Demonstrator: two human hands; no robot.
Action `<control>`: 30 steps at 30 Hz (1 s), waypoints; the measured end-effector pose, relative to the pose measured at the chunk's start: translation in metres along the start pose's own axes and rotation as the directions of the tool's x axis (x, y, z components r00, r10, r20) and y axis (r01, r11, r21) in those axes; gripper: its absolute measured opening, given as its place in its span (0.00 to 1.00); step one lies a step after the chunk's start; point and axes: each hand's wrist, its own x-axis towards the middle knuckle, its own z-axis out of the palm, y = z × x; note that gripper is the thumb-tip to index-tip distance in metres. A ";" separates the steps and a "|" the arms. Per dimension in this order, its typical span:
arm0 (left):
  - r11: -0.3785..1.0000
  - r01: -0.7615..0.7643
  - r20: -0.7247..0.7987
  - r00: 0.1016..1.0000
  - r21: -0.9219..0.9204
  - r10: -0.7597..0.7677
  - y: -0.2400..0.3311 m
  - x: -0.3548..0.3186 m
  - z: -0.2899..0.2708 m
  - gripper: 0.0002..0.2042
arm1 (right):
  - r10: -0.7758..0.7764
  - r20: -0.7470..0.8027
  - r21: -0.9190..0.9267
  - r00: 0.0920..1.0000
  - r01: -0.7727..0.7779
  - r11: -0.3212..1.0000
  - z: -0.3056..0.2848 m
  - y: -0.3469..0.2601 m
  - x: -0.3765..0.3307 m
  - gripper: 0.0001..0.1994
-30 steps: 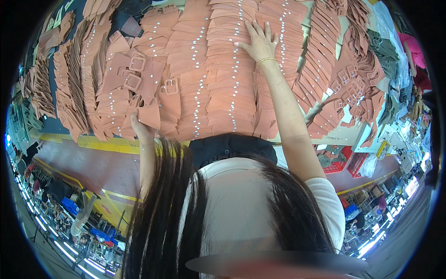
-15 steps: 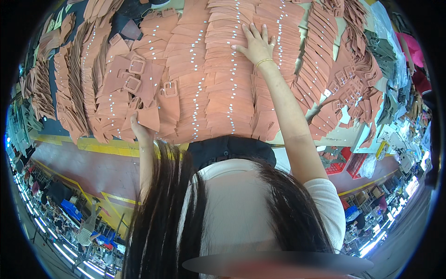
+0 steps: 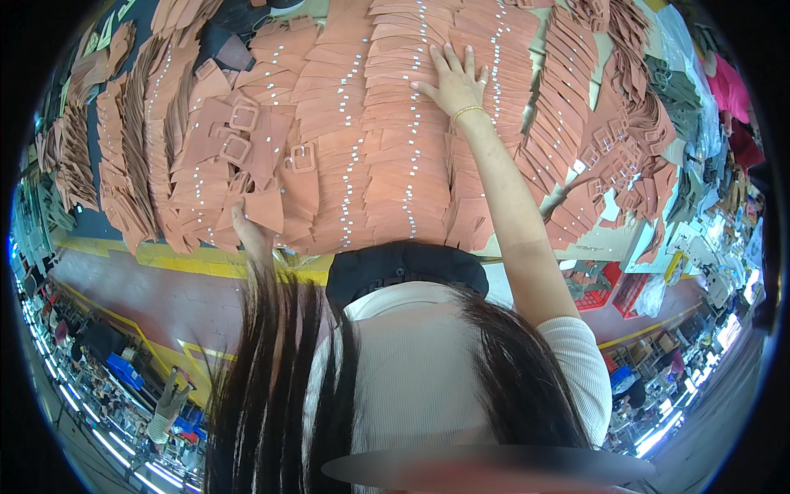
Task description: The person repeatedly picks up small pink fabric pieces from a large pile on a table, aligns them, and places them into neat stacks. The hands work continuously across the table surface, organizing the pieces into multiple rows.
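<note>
Flap of terracotta colour, beside near edge of table, left of middle, ahead of left hand and pinched by it, with right hand spread wide, gripping nothing, upon overlapping row running away from that edge.

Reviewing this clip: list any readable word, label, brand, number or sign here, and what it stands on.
Readable text: none.
Small white stickers on the overlapping terracotta leather-like pieces: too small to tell whether anything is printed.
Buckles near the left hand: no lettering discernible.
Red crates at right: no legible marking.
Workshop background: too small and blurred to read.
</note>
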 end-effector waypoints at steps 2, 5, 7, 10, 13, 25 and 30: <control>1.000 0.020 0.013 1.000 -0.010 -0.020 0.001 -0.001 0.000 0.14 | 0.010 0.014 0.010 1.000 -0.010 1.000 -0.001 -0.001 0.000 0.43; 0.998 0.065 0.036 0.997 -0.028 -0.064 0.003 -0.004 0.001 0.14 | 0.018 0.032 0.010 0.999 -0.018 1.000 -0.003 -0.002 0.000 0.43; 0.994 0.094 0.046 0.995 -0.052 -0.091 0.004 -0.005 0.003 0.13 | 0.025 0.041 0.003 0.999 -0.025 1.000 -0.004 -0.003 0.000 0.43; 0.999 0.049 -0.015 0.999 -0.021 -0.049 0.003 -0.006 0.004 0.12 | 0.044 0.055 -0.007 0.998 -0.043 0.999 -0.005 -0.006 0.001 0.43; 0.998 0.041 -0.002 0.999 -0.042 -0.042 0.001 -0.005 0.002 0.12 | 0.066 0.084 -0.016 0.994 -0.065 0.998 -0.008 -0.008 0.001 0.42; 1.000 -0.005 0.002 1.000 -0.017 0.005 0.003 -0.012 0.011 0.15 | 0.094 0.124 -0.020 0.988 -0.092 0.996 -0.016 -0.012 0.007 0.41; 0.998 0.033 0.007 0.999 -0.054 -0.033 0.003 -0.007 0.006 0.16 | 0.107 0.148 -0.036 0.983 -0.103 0.994 -0.015 -0.013 0.008 0.42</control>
